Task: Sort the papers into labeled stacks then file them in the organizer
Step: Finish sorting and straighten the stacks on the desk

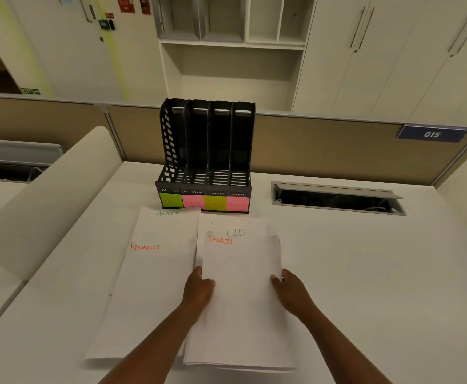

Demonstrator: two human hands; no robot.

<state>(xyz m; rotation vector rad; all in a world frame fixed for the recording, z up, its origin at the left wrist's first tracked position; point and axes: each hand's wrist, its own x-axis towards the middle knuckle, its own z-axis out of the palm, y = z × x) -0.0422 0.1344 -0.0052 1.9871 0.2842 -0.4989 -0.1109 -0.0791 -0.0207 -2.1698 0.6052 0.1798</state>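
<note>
I see open white desk surface (365, 273) to the right of the paper stacks, with room for a hand to pass. Farther back on that side, the open grey cable hatch (337, 199) cuts into the top. Straight ahead, the black four-slot plastic file organizer (206, 156) stands just behind the white paper stacks (160, 273). On the left, a curved cream divider panel (52, 195) hems the desk in.

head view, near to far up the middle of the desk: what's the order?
left hand and right hand gripping the SPORTS sheet → LID sheet → sticky-note labels → black organizer → partition → wall shelving
</note>
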